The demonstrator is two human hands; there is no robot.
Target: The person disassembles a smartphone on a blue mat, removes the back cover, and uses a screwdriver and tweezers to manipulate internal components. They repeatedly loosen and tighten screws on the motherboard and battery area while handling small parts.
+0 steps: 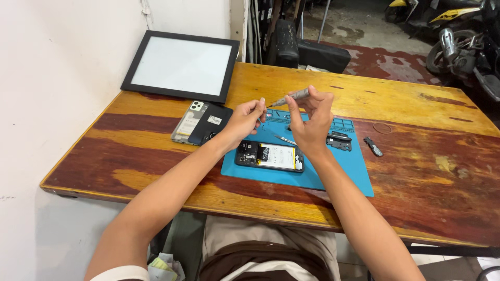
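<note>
The right hand (pixel 308 115) grips a grey screwdriver (pixel 291 97) above the blue mat (pixel 344 171); the left hand (pixel 249 115) pinches at its tip. Below lies an opened phone (pixel 270 156), tweezers (pixel 284 139) beside it. Two phone covers (pixel 200 122) and a framed panel (pixel 179 65) sit left; table (pixel 437 171) right side open

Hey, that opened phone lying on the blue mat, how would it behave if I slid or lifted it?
The opened phone lies flat on the blue mat, so it probably won't tip or roll. The mat looks grippy, so it likely resists sliding. With its back off and parts exposed, it seems fragile; lifting by the edges looks safest.
</note>
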